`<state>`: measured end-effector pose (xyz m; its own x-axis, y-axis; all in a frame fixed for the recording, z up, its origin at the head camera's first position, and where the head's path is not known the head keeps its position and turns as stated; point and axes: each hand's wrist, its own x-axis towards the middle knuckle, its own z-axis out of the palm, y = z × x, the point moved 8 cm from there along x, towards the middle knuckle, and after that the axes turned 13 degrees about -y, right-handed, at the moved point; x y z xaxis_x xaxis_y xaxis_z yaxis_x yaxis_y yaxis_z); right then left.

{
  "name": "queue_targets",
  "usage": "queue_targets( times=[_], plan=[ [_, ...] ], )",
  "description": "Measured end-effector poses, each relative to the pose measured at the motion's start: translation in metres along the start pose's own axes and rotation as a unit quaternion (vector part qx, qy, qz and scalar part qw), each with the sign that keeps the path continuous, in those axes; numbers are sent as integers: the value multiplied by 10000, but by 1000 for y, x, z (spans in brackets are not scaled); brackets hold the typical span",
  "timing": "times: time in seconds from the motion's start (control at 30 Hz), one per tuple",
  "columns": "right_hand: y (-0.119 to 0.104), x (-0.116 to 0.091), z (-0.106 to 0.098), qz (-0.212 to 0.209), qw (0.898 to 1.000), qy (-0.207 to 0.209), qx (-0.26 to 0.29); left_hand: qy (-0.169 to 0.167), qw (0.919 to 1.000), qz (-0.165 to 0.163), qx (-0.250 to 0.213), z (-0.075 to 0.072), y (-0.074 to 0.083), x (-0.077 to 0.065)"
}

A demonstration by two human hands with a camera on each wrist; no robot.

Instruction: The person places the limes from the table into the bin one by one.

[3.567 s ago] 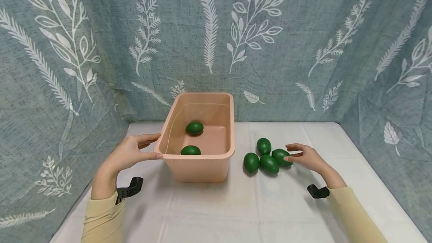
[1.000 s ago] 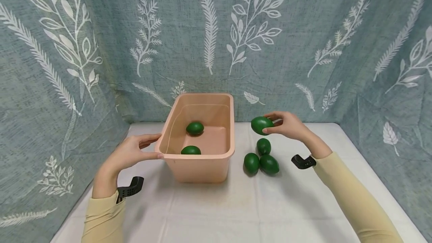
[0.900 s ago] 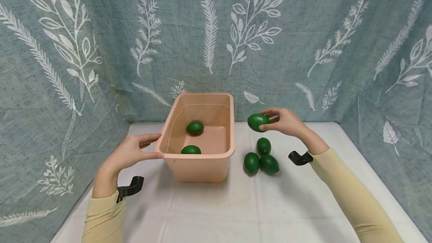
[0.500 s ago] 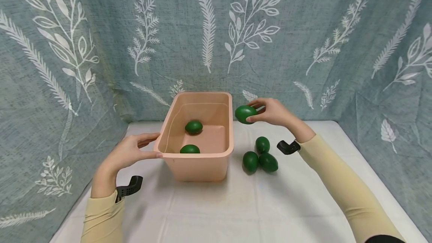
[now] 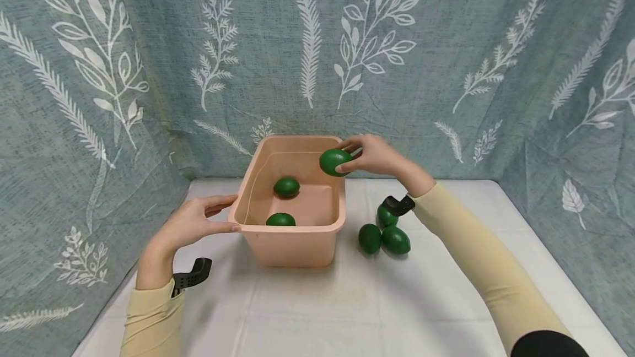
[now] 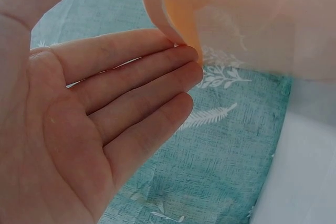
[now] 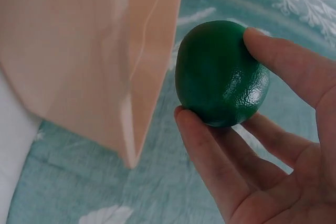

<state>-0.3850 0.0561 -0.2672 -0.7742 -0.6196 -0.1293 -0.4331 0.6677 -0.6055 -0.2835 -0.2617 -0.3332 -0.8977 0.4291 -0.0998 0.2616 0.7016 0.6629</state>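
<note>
My right hand (image 5: 372, 154) holds a glossy dark green lime (image 5: 333, 162) between thumb and fingertips, above the right rim of a peach plastic bin (image 5: 292, 249), near its back corner. Up close in the right wrist view, the lime (image 7: 220, 74) is pinched clear of the bin wall (image 7: 113, 61). Inside the bin are two more limes, one toward the back (image 5: 286, 187) and one partly hidden behind the front wall (image 5: 280, 220). With fingers fairly straight, my left hand (image 5: 190, 222) touches the bin's left rim; in the left wrist view, fingertips (image 6: 184, 55) rest against the bin's edge.
Three limes sit clustered on the white-covered table (image 5: 307, 313) right of the bin: a left one (image 5: 369, 238), a right one (image 5: 396, 240), and a back one (image 5: 386, 217) partly covered by the right wrist strap (image 5: 398, 206). A blue-green leaf-print curtain (image 5: 317, 70) hangs behind.
My right hand picked up a lime from the cluster, raised it, and carried it left to above the bin's right rim. The left hand stays at the bin's left rim.
</note>
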Motion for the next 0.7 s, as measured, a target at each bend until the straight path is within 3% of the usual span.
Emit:
queue_targets(
  times=[0.43, 0.7],
  plan=[
    [-32, 32, 18, -359, 9991, -210, -103, -39, 10000, 44, 49, 1, 2, 1],
    [-26, 23, 19, -311, 9991, -221, -200, -52, 9999, 99, 19, 2, 4, -2]
  ],
)
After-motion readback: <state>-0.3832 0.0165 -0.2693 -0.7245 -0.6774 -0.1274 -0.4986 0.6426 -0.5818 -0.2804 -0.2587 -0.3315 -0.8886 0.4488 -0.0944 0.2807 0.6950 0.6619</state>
